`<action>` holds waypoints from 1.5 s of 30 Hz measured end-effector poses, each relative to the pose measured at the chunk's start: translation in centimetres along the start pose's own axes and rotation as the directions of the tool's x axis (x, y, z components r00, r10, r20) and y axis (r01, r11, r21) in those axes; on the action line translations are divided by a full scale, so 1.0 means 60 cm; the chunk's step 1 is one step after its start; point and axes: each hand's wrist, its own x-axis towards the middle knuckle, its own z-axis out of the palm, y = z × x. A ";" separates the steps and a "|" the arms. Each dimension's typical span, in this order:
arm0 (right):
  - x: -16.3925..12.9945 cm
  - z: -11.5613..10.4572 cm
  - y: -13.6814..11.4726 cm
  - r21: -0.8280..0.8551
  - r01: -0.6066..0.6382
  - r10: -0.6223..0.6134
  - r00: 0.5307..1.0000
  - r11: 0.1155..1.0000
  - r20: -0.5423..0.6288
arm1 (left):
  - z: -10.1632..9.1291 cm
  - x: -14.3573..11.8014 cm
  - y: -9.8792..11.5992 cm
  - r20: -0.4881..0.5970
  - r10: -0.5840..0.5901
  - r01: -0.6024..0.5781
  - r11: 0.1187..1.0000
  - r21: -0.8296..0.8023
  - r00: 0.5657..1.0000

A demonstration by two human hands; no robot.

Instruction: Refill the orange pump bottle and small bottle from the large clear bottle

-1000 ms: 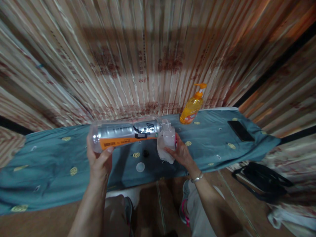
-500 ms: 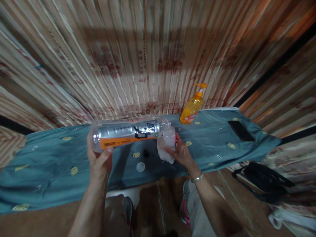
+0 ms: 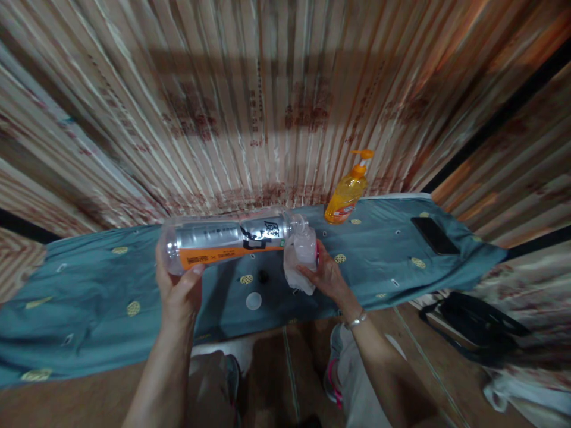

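Here the left hand [image 3: 178, 291] was wrapped around the base end of a large clear plastic bottle [image 3: 223, 238], holding it nearly level above the table [image 3: 89, 279], its mouth tipped toward a small clear container [image 3: 306, 246] that the right hand [image 3: 328, 276] gripped from the side together with a crumpled white wipe or bag [image 3: 298, 279]; which of the two that was could not be told. The bottle's mouth met, or all but met, the container's rim. Judging by this, the likely trouble was spillage: the bottle was long, smooth and held only at its far end, so a small wobble could swing the mouth off the narrow opening and wet the cloth below. A slick wall might also turn in the palm. The bottle was a ribbed cylinder with a silver and orange label; the container looked thin and translucent. A soft teal cloth with small yellow motifs covered the table, and on it lay a round white cap [image 3: 253, 301] beside a small dark cap [image 3: 264, 276]. Farther right stood an orange pump bottle [image 3: 345, 199], glossy and tapered, and a flat black phone [image 3: 435, 235]. A metal bracelet [image 3: 355, 321] circled the right wrist.
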 end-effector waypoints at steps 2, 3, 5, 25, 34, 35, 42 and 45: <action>0.000 0.001 0.001 0.005 0.000 0.000 1.000 1.000 0.001 | 0.002 0.000 0.002 -0.002 -0.001 0.001 1.000 -0.003 1.000; 0.000 0.001 0.001 0.007 0.001 -0.001 1.000 1.000 0.000 | 0.002 0.000 0.003 -0.001 -0.001 0.001 1.000 -0.003 1.000; -0.001 0.003 0.003 0.005 0.006 -0.006 1.000 1.000 -0.007 | 0.003 0.000 0.004 0.007 0.001 -0.001 1.000 0.005 1.000; -0.001 0.002 0.003 0.022 -0.013 0.013 1.000 1.000 0.008 | 0.009 0.001 0.006 -0.021 -0.011 0.011 1.000 -0.020 1.000; -0.001 0.002 0.001 -0.008 0.006 -0.006 1.000 1.000 -0.013 | 0.005 0.001 0.002 -0.006 -0.008 0.007 0.998 -0.061 1.000; -0.001 0.003 0.003 -0.012 0.009 -0.009 1.000 1.000 -0.016 | 0.004 0.002 0.001 -0.005 -0.004 0.003 0.998 -0.062 1.000; -0.001 0.006 0.010 -0.016 0.000 0.000 1.000 1.000 -0.015 | 0.007 0.006 0.003 -0.006 0.006 -0.006 0.997 -0.081 1.000; -0.001 0.007 0.010 -0.021 0.015 -0.015 1.000 1.000 -0.023 | 0.009 0.004 0.005 -0.007 0.002 -0.003 0.995 -0.096 1.000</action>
